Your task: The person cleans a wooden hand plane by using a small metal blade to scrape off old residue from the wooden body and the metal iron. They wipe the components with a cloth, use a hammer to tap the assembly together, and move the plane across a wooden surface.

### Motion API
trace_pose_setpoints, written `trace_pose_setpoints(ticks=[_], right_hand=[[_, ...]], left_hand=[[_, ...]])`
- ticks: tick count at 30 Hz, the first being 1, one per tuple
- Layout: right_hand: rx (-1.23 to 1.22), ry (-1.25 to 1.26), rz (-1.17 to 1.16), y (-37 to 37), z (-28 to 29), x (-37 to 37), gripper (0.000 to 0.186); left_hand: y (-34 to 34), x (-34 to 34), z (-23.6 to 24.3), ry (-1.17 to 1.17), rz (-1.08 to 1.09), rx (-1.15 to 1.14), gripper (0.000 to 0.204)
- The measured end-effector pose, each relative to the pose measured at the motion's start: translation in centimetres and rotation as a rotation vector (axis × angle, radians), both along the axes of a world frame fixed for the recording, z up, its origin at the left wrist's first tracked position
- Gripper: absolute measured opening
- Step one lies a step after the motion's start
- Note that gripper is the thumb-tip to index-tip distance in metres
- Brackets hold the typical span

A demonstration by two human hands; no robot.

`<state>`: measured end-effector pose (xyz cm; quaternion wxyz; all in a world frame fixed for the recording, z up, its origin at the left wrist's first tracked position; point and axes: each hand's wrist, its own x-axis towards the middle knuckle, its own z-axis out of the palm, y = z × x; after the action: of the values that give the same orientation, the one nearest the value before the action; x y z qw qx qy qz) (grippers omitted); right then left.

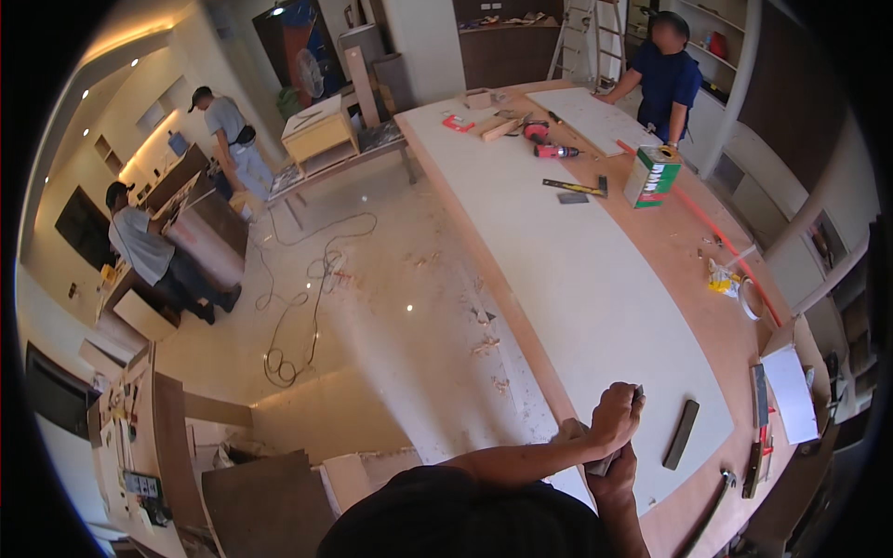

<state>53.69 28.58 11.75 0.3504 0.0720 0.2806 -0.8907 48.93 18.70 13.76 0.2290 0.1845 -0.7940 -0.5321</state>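
Both hands are close together over the near left edge of a white sheet [605, 279] on the long worktable. My left hand [616, 417] is closed, with a small dark end showing above its fingers. Just below it, my right hand [614, 476] is wrapped round a grey-brown block-like piece [603, 462]. The hands hide most of that piece, so I cannot tell its exact kind or whether both grip the same thing. To their right a dark flat strip [682, 434] lies on the sheet.
Farther up the table lie a red drill [556, 151], a square [581, 186] and a green-and-white can [654, 177]. A hammer [712, 511] rests near the right edge. A person [665, 79] stands at the far end; two others [153, 242] work at left. A cord [321, 279] loops on the floor.
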Motion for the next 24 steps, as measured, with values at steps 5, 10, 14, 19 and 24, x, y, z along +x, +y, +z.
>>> trace_pose_setpoints(ticks=[5,10,14,19,24], right_hand=[[0.016,-0.508,-0.208,2.9,0.2,1.2,0.073],[0.016,-0.282,-0.143,5.3,3.1,3.6,0.071],[0.060,-0.043,-0.062,7.1,0.2,4.2,0.046],[0.071,0.145,-0.215,15.4,0.4,6.1,0.036],[0.158,0.058,-0.355,29.0,1.4,10.5,0.030]], left_hand=[[0.1,4.1,0.2,-0.028,-0.048,0.095,0.029],[2.7,6.0,-4.8,-0.127,-0.208,-0.021,0.032],[7.5,8.3,-2.8,-0.076,-0.161,-0.113,0.023],[14.7,9.6,-0.2,-0.074,-0.289,0.027,0.026],[26.1,12.3,2.1,-0.138,-0.680,-0.136,0.038]])
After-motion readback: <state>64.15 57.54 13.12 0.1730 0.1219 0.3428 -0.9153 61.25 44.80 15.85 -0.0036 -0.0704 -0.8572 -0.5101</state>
